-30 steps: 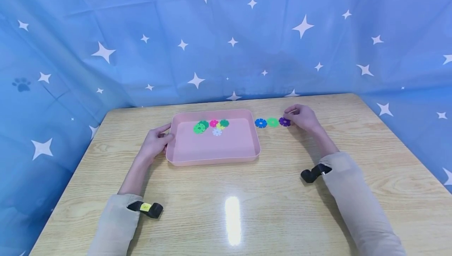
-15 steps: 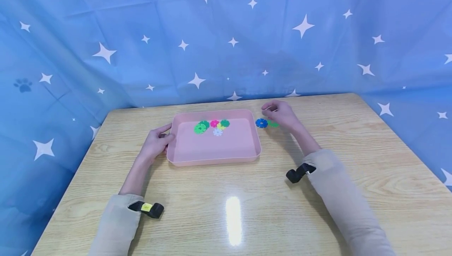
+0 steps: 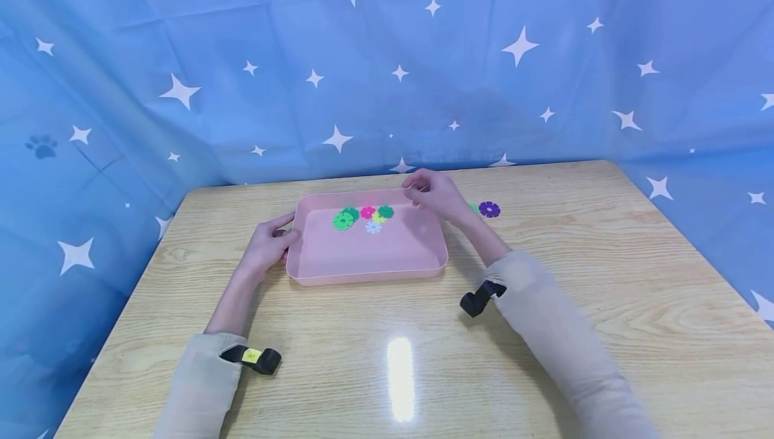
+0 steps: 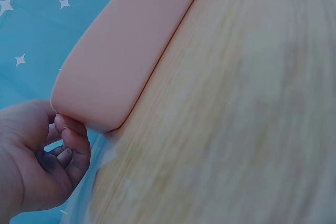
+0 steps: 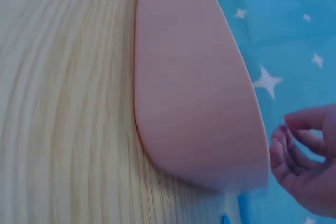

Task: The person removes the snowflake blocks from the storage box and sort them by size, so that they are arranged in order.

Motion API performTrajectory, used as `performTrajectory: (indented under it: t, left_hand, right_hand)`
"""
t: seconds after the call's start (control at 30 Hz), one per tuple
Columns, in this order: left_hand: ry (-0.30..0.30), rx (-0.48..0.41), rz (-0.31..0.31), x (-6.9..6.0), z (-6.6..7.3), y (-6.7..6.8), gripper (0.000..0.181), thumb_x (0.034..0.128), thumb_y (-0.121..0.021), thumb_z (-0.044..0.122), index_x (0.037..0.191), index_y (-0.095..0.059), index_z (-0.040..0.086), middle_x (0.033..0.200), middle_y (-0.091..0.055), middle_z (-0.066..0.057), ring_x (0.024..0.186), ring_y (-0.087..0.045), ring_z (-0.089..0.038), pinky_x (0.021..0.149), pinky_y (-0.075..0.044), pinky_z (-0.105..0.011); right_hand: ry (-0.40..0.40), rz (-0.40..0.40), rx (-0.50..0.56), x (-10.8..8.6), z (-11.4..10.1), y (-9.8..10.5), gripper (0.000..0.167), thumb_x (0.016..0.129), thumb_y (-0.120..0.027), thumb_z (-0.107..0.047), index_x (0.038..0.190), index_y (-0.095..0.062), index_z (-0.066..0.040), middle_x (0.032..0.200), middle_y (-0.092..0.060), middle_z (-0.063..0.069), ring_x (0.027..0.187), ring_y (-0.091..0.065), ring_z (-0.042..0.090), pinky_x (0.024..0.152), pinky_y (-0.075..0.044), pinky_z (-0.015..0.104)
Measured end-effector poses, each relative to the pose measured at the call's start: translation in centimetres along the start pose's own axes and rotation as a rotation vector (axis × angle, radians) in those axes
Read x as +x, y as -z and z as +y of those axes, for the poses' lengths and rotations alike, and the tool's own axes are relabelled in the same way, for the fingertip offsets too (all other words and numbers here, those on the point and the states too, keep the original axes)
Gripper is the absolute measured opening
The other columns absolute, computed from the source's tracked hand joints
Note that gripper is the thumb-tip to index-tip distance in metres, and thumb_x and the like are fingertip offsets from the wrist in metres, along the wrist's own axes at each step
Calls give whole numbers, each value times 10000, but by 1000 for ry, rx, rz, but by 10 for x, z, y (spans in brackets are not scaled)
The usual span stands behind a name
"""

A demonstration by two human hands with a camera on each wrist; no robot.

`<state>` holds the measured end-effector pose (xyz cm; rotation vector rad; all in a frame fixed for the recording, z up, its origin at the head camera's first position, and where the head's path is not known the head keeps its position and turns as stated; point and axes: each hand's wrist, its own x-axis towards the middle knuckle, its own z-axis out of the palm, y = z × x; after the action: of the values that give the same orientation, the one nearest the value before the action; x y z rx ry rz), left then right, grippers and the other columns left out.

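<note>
The right hand (image 3: 437, 197) has moved left since 1.0 s ago, from the purple disc (image 3: 490, 209) to the back right corner of the tray (image 3: 375, 254); the left hand (image 3: 267, 245) and the tray keep their places.

The tray is pink, shallow and rectangular, with rounded corners and plain smooth walls, and sits flat on the wood-grained surface (image 3: 338, 345). The left hand's grip pinches its left wall. The right hand's grip is loosely curled at the back right rim; whether it touches the rim I cannot tell.

The discs are small, flat and flower-like, with notched edges. Towards the back of the tray lie 6: 1 light green disc (image 3: 342, 221) overlapping 1 of the 2 dark green discs (image 3: 385, 212), 1 pink disc (image 3: 368, 212), 1 yellow disc (image 3: 379, 218) and 1 white disc (image 3: 373, 227). To the right of the tray, on the surface, 2 show in the head view: the purple disc, whole, and just beside it a second light green disc (image 3: 474, 208), mostly hidden by the right hand. A bright blue bit (image 5: 226, 219) shows at the bottom of the right wrist view.
</note>
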<state>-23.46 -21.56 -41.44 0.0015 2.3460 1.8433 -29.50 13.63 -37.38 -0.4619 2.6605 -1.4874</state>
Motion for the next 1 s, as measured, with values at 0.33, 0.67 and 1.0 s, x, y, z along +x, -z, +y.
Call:
performTrajectory:
  t: [0.33, 0.67, 1.0]
  left_hand:
    - [-9, -5, 5, 1, -1, -1, 563, 999, -557, 56, 1533, -389, -3, 701, -529, -34, 496, -451, -52, 464, -419, -194]
    - [-4, 1, 17, 1, -2, -1, 555, 1003, -562, 60, 1528, -397, -8, 751, -535, -43, 518, -458, -50, 473, -423, -188]
    - [-2, 11, 22, 2, -2, 0, 553, 1001, -560, 53, 1528, -402, -2, 745, -554, -35, 507, -458, -53, 465, -422, -192]
  right_hand:
    - [9, -96, -38, 15, -22, -47, 228, 993, -647, -173, 1178, -686, -45, 1036, -662, 63, 940, -624, 240, 800, -536, 303]
    - [45, -197, -3, 30, -29, -89, 223, 960, -624, -42, 1156, -667, 54, 933, -659, 106, 762, -622, 203, 611, -504, 237]
    - [-22, -153, -118, 34, -32, -113, 249, 947, -714, -123, 1153, -652, 2, 919, -649, 87, 684, -588, 152, 648, -492, 242]
